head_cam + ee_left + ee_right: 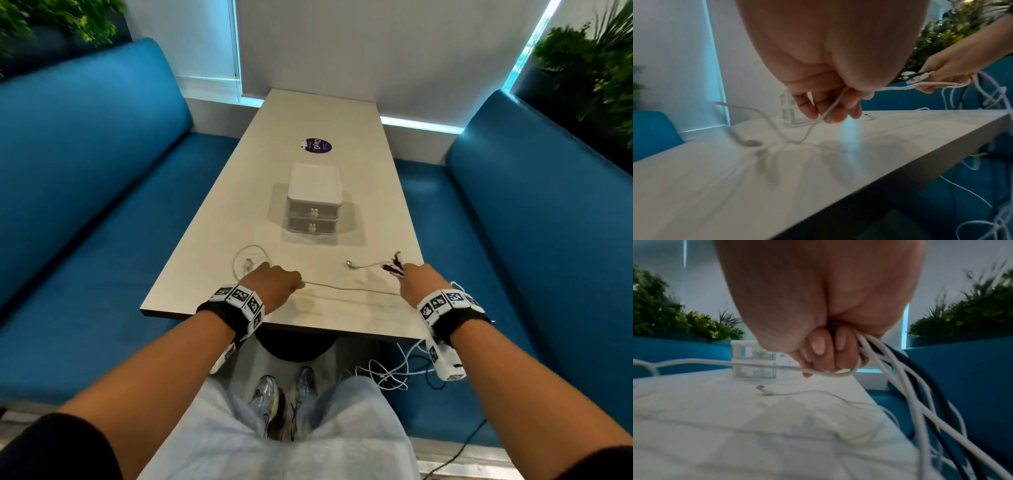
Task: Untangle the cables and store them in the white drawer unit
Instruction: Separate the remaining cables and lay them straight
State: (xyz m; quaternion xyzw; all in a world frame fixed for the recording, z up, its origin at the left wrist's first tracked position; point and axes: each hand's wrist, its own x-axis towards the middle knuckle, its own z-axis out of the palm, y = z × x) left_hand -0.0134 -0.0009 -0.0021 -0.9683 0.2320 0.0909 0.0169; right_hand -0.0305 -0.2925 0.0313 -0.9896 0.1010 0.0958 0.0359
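Note:
A white two-drawer unit (314, 198) stands mid-table with both drawers closed. My left hand (279, 281) (830, 105) pinches a thin white cable (349, 288) that runs taut across the near table edge to my right hand. That cable's far end curls in a loop (250, 262) left of my left hand. My right hand (416, 279) (830, 353) grips a bundle of white and black cables (900, 378), plug ends (394, 265) sticking out past the fingers. Another white cable with a metal plug (350, 263) (761, 388) lies on the table by my right hand.
The bundle's tangled lengths (394, 373) hang off the table's near right corner toward the floor. Blue benches (85, 205) flank the long pale table (308, 113). A purple round sticker (318, 146) lies behind the drawer unit. Plants sit behind both benches.

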